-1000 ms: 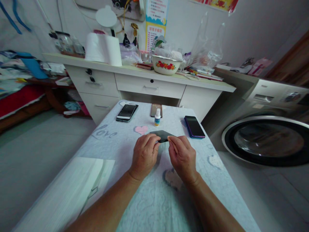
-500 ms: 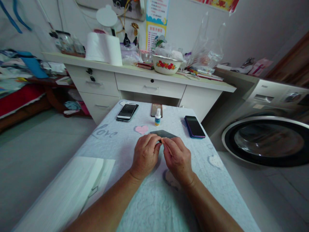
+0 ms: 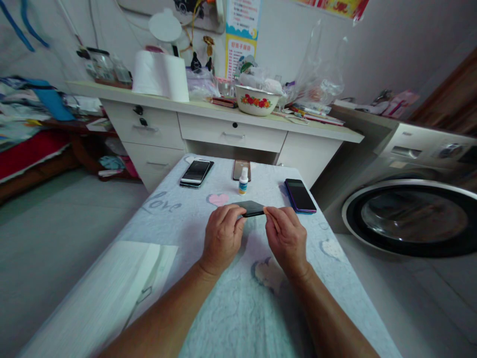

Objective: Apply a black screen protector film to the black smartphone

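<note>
A thin dark phone (image 3: 252, 209) is held level just above the cloth, partly covered by fingers. My left hand (image 3: 223, 237) pinches its left near corner between thumb and fingers. At its right end the closed fingers of my right hand (image 3: 286, 238) touch the phone's edge; whether a thin film is between them cannot be seen. Behind the phone a small white bottle (image 3: 243, 181) with a blue and yellow label stands upright. A brown-edged phone or case (image 3: 238, 170) lies behind the bottle.
Stacked phones (image 3: 197, 172) lie at the back left, and a purple-edged phone (image 3: 300, 195) at the right. A patterned cloth (image 3: 238, 308) covers the table. A white desk (image 3: 231, 135) stands beyond, and a washing machine (image 3: 406, 174) to the right.
My right hand has moved right, away from my left hand, along the phone's near edge to its right end. More of the phone's near edge now shows between the hands.
</note>
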Motion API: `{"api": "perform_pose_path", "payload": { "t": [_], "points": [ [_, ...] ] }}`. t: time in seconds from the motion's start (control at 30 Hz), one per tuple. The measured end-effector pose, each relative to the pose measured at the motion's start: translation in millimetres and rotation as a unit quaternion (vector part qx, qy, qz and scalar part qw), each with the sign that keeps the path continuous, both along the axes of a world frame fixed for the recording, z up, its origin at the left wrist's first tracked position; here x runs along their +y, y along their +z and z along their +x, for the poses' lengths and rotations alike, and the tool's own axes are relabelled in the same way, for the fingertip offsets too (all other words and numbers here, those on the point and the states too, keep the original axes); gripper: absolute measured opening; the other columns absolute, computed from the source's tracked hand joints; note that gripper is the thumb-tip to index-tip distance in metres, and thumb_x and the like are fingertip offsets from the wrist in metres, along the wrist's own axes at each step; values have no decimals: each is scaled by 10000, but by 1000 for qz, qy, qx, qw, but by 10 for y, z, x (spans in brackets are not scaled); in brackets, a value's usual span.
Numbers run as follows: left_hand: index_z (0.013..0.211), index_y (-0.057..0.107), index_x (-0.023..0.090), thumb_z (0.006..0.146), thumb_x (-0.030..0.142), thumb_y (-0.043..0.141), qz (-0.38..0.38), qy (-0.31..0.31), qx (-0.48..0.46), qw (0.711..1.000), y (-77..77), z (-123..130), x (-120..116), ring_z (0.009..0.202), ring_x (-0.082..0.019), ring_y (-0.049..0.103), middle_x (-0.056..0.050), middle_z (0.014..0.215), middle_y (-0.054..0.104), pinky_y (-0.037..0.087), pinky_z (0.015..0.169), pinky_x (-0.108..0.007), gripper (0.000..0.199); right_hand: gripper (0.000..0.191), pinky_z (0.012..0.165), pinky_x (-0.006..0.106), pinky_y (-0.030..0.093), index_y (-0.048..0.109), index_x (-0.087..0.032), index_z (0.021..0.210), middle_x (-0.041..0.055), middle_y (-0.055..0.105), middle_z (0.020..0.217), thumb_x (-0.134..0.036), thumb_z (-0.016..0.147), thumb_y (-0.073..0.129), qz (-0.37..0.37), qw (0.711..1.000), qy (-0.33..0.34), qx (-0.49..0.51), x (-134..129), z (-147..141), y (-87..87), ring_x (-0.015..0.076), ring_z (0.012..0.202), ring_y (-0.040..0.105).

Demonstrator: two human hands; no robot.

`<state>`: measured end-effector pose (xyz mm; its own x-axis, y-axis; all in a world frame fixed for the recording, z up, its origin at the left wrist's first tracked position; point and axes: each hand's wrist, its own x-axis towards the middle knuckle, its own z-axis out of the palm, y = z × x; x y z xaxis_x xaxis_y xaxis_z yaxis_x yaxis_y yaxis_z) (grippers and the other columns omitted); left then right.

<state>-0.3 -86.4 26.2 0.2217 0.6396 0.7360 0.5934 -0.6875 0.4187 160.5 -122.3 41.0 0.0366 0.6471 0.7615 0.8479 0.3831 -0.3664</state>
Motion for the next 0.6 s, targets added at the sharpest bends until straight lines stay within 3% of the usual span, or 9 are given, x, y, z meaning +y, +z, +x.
{"api": "perform_pose_path", "payload": {
  "t": [0.37,0.6],
  "points": [
    [1016,583,177,907,193,506,-1,3,6,1000,-3,3,13,971,-205,587,-70,1008,650,481,868,-366,135,209,733,255,513,637,-205,1059,33,598,825,-153,911,499,4,1000,-5,-4,3,-26,-2,133,749,597],
    [1014,577,184,908,197,507,6,-3,12,1000,-3,22,9,946,-203,593,-66,995,646,488,842,-352,128,239,748,255,523,625,-193,1089,47,615,867,-129,906,486,-11,1000,26,-14,-28,-132,-4,136,791,609]
  ]
}}
